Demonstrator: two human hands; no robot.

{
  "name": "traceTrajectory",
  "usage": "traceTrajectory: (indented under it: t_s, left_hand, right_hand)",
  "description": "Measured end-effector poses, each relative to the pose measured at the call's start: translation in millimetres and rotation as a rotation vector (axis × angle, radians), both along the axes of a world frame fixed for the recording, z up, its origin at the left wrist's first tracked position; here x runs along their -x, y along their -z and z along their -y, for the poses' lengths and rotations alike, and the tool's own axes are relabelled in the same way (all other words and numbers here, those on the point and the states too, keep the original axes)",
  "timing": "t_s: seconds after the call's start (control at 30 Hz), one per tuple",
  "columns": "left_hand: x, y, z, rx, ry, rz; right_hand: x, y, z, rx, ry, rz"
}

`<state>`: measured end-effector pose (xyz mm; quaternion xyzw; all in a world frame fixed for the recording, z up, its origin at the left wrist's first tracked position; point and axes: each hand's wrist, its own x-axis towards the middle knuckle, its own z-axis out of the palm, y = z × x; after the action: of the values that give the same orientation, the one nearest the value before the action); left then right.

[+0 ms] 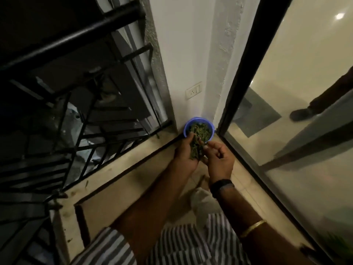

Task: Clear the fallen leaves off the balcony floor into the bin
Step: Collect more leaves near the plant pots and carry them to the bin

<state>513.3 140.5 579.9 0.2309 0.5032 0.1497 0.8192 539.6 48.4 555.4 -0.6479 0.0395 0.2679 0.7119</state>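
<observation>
The leaves (195, 150) are lying in the cupped left hand (186, 152), just at the rim of the bin (188, 125) in the corner. The right hand (217, 157), fingers curled, is pinching at them. The step is dumping, I think; next the left hand should tip over the bin.

Dim, soft, edge-warped view; ceiling-light glare (339, 15) through the glass door (305, 54).

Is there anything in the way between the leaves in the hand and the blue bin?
Nothing visible. The left hand holds the leaves right at the blue bin, whose open top already has leaves inside. The right hand is beside them, not blocking.
</observation>
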Motion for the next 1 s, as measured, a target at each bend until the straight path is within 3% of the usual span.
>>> traceTrajectory:
  t_s: [0.33, 0.53, 0.67, 0.73, 0.83, 1.0]
  left_hand:
    - [-146.7, 116.0, -112.3, 0.160, 0.225, -0.208]
    - [-201.4, 230.7, -166.5, 0.093, 0.338, -0.308]
    - [-240.1, 349.7, -207.7, 0.029, 0.549, -0.414]
    - [-251.5, 349.3, -221.9, -0.058, 0.642, -0.441]
    - [-255.6, 339.0, -233.7, -0.096, 0.555, -0.492]
    - [-241.2, 319.2, -224.7, 0.033, 0.364, -0.463]
  right_hand:
    - [-138.5, 108.0, -117.8, 0.230, 0.058, -0.082]
    - [-199.8, 221.5, -177.1, 0.275, 0.096, -0.314]
    - [-251.3, 298.0, -206.7, 0.350, 0.123, -0.422]
    - [-269.6, 331.4, -213.2, 0.347, 0.115, -0.451]
    - [-279.9, 354.3, -214.8, 0.389, 0.033, -0.429]
    - [-269.0, 327.4, -199.0, 0.443, -0.147, -0.322]
